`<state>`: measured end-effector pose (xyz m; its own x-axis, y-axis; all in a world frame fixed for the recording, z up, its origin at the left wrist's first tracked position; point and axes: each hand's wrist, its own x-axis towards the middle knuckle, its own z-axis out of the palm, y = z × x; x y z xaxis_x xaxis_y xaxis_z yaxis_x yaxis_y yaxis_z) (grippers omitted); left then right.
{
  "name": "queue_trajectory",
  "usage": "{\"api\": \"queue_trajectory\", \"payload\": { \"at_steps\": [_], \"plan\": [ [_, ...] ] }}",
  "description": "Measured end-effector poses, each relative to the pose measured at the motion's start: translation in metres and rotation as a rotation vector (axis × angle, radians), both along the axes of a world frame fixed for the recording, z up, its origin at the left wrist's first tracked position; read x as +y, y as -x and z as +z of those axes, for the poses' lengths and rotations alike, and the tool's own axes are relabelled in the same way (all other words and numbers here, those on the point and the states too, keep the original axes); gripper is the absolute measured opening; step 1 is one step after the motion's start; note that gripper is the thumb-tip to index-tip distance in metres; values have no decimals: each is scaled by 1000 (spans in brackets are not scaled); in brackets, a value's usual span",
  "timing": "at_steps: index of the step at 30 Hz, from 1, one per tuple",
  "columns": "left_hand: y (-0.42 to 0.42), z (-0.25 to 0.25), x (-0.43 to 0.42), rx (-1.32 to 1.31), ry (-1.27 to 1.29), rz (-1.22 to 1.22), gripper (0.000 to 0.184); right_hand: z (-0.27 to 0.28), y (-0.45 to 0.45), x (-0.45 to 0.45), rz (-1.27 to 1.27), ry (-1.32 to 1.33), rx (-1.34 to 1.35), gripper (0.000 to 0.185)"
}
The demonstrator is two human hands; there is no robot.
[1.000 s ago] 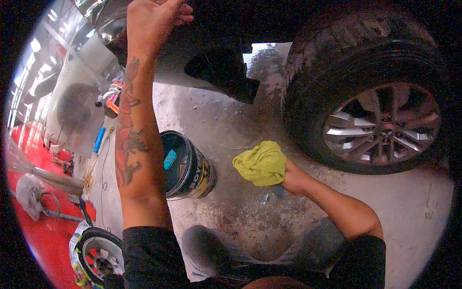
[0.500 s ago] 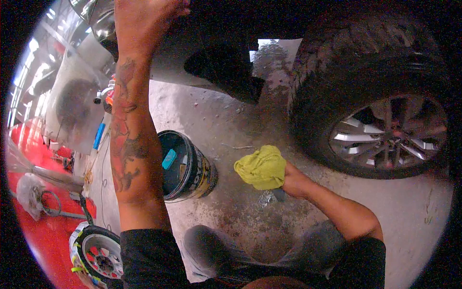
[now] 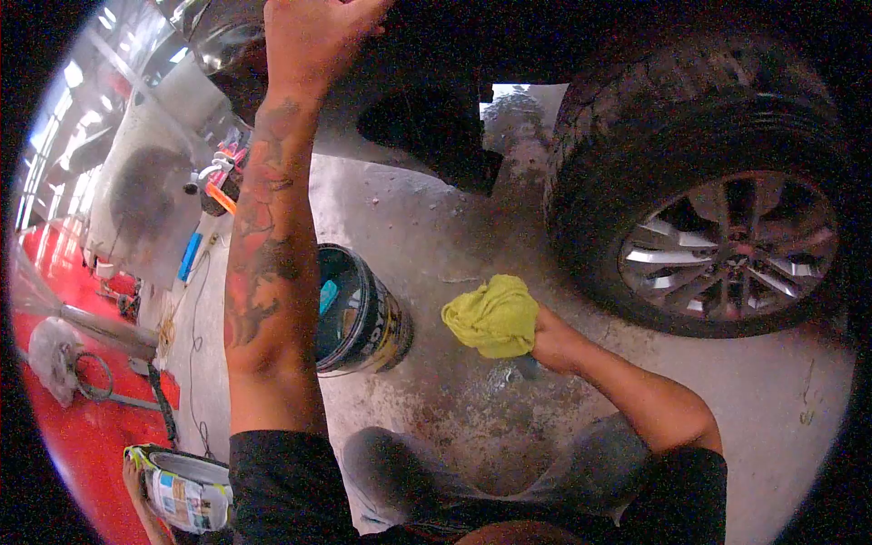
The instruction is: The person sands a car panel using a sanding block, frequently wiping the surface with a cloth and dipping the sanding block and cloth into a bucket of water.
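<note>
My left hand (image 3: 318, 41) is raised at the top edge, against the dark underside of a car body (image 3: 409, 54); its fingertips are partly cut off, and whether it holds anything is hidden. At the centre right, my right hand (image 3: 556, 342) is closed round a bunched yellow-green cloth (image 3: 493, 317), held above the floor. Part of a dark object shows just under the cloth. A black bucket (image 3: 368, 318) stands beside my left forearm, with a turquoise item (image 3: 328, 296) inside it.
A large tyre with a silver rim (image 3: 727, 254) fills the right side. At the left are a blue object (image 3: 190, 256), a cable on the floor, red surfaces and plastic sheeting. Another person's hand (image 3: 136, 477) touches a partly wrapped wheel (image 3: 186, 495) at the lower left.
My left hand moved left, then back to the right, along the car body. The wheel at the lower left has turned and another person's hand now shows there. The cloth has barely moved.
</note>
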<state>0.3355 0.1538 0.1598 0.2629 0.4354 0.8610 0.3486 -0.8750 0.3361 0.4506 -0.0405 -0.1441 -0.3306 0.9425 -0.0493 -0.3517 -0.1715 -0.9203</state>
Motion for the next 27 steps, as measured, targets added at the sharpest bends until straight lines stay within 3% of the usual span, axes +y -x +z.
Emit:
{"api": "queue_trajectory", "payload": {
  "at_steps": [2, 12, 15, 18, 20, 23, 27],
  "plan": [
    [-1, 1, 0, 51, -60, 55, 15, 4, -1, -2, -37, -51, -98, 32],
    [-4, -4, 7, 34, -193, 131, 14, 1, -4, -2, -50, -140, -100, 33],
    [-4, -5, 9, -42, 6, -55, 16, 2, -6, -1, -1, -265, -156, 33],
    [-3, -8, 10, 15, -18, 22, 20, 9, -3, -3, -48, -89, -114, 34],
    [3, -16, 16, -81, 129, -153, 18, 14, -3, -1, -30, -103, -130, 34],
    [16, -52, 16, 19, -55, -50, 27, -2, -2, 4, -107, -171, -171, 34],
    [35, -175, -39, 167, 450, -92, 23, -11, -5, 7, -156, -184, -230, 34]
  ]
}}
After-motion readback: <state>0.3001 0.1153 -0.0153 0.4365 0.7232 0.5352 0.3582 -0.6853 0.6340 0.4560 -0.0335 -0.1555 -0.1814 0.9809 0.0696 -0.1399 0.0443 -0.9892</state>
